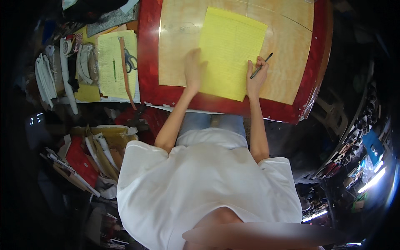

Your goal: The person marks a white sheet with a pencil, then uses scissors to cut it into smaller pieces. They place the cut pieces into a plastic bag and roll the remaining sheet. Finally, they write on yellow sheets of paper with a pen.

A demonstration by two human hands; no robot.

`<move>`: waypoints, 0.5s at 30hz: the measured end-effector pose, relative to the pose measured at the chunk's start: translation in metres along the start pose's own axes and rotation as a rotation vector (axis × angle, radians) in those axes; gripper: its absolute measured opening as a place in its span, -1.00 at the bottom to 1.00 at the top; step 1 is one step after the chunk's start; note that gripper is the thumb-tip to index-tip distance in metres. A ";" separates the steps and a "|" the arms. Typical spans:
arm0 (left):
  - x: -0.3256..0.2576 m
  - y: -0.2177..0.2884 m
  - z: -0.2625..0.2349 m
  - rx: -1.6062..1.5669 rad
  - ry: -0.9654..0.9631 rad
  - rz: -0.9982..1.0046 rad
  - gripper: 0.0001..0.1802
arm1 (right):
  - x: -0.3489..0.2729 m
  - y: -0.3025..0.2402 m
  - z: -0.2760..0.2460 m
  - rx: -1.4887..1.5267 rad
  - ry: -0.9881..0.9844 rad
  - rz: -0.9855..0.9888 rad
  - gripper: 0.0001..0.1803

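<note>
Red-rimmed table [150,50]: yellow sheet [229,50] between hands.

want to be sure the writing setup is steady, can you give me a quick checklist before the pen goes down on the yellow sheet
1. Large yellow lined paper sheet lies flat on the tan wooden tabletop with the red border: ok.
2. Left hand rests on the sheet's left edge, pinning it: ok.
3. Right hand grips the slim dark pen in its fingers: ok.
4. Pen tip on the paper: not ok; the pen lies off the sheet's right edge.
5. Sheet fully on the table: cannot tell; its lower corner reaches the red border.
6. Writing already on the sheet: cannot tell, too faint.
</note>
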State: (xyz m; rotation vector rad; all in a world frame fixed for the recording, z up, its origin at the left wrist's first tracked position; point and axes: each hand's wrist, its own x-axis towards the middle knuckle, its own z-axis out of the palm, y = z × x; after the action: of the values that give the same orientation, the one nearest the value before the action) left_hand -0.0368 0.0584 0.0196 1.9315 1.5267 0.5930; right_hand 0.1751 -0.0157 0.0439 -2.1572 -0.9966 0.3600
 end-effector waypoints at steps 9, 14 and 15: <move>-0.106 0.041 0.027 0.011 0.004 -0.012 -0.39 | -0.034 0.067 -0.043 -0.085 0.051 -0.183 -0.64; -0.119 0.034 0.040 -0.133 0.160 -0.012 -0.49 | -0.038 0.082 -0.044 -0.021 0.076 -0.232 -0.64; -0.120 0.032 0.041 -0.184 0.197 0.016 -0.56 | -0.038 0.083 -0.046 0.041 0.078 -0.186 -0.67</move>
State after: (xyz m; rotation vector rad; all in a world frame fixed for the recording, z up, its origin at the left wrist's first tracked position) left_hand -0.0152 -0.0704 0.0145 1.7893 1.5168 0.9205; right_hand 0.2186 -0.1032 0.0152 -2.0070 -1.1256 0.2036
